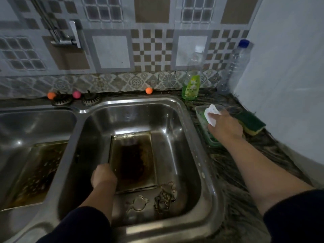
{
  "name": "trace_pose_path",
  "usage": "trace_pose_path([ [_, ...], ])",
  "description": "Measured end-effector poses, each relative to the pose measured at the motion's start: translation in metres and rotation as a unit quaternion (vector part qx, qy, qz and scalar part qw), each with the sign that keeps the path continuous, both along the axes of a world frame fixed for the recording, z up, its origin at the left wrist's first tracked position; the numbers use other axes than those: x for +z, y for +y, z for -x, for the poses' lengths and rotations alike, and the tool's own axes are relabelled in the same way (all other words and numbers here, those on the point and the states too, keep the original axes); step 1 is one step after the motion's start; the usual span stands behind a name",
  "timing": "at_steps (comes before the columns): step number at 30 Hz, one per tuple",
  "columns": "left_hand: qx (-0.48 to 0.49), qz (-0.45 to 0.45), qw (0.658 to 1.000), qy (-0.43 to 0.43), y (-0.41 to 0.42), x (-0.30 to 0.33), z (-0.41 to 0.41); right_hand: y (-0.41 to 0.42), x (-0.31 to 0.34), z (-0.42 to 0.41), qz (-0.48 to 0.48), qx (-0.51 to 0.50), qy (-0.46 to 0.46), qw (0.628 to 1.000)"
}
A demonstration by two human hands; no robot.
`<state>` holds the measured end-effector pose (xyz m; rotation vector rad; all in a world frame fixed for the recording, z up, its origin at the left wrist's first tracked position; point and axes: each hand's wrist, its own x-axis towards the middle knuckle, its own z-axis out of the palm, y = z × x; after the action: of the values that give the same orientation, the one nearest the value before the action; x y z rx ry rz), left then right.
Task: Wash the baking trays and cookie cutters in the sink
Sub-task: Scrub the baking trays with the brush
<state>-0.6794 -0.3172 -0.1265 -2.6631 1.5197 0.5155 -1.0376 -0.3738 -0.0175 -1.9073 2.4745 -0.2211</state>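
In the left basin a baking tray (pixel 35 172) lay flat, crusted brown and untouched. In the right basin (pixel 192 172) the person's left hand (pixel 103 176) gripped the edge of a second, equally burnt tray (pixel 135 160), with wire cookie cutters (pixel 150 199) lying just before it. On the counter the right hand (pixel 224 127) grasped a white sponge (pixel 212 114) over a green soap dish (pixel 201 116), so washing seemed barely begun.

Baking tray (pixel 133 160) in the right sink basin (pixel 177 123), cookie cutters (pixel 152 199) before it, second tray (pixel 35 172) in basin to left, dish-soap bottle (pixel 191 86) behind-right on bench (pixel 228 163), sponge (pixel 250 122) to right.
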Motion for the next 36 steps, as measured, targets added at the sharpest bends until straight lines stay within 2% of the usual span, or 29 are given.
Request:
trace_pose_path([
  [4,-0.013,-0.027,0.999,-0.034,-0.001,0.004,0.004,0.002,0.005,-0.003,0.001,-0.011,-0.012,1.000],
  [7,0.000,-0.034,0.999,-0.023,-0.001,0.011,0.002,0.003,0.017,-0.008,0.019,-0.022,-0.019,0.999],
  [10,0.004,-0.021,0.999,0.041,-0.005,0.018,-0.003,0.006,0.033,-0.021,0.047,-0.012,-0.009,0.999],
  [12,0.028,0.014,0.990,0.137,-0.007,0.022,-0.005,0.009,0.044,-0.034,0.076,0.009,-0.016,0.997],
  [14,0.065,0.052,0.960,0.269,-0.010,0.025,-0.007,0.011,0.051,-0.052,0.098,0.031,-0.035,0.994],
  [16,0.092,0.077,0.913,0.391,-0.012,0.029,-0.009,0.015,0.051,-0.075,0.108,0.063,-0.057,0.991],
  [18,0.073,0.062,0.882,0.462,-0.013,0.034,-0.010,0.021,0.043,-0.101,0.104,0.109,-0.077,0.986],
  [22,-0.027,0.041,0.874,0.483,-0.012,0.044,-0.008,0.034,0.010,-0.148,0.056,0.165,-0.111,0.978],
  [24,-0.048,0.074,0.873,0.480,-0.012,0.048,-0.009,0.044,-0.010,-0.167,0.036,0.187,-0.133,0.973],
  [26,-0.030,0.111,0.849,0.516,-0.010,0.053,-0.011,0.053,-0.027,-0.183,0.019,0.211,-0.149,0.966],
  [29,-0.015,0.166,0.795,0.583,-0.009,0.068,-0.015,0.063,-0.043,-0.205,0.017,0.244,-0.149,0.958],
  [33,-0.054,0.221,0.780,0.583,-0.010,0.088,-0.020,0.044,-0.027,-0.219,0.083,0.294,-0.103,0.947],
  [36,-0.059,0.220,0.751,0.620,-0.006,0.097,-0.026,0.000,0.020,-0.218,0.125,0.268,-0.063,0.953],
])
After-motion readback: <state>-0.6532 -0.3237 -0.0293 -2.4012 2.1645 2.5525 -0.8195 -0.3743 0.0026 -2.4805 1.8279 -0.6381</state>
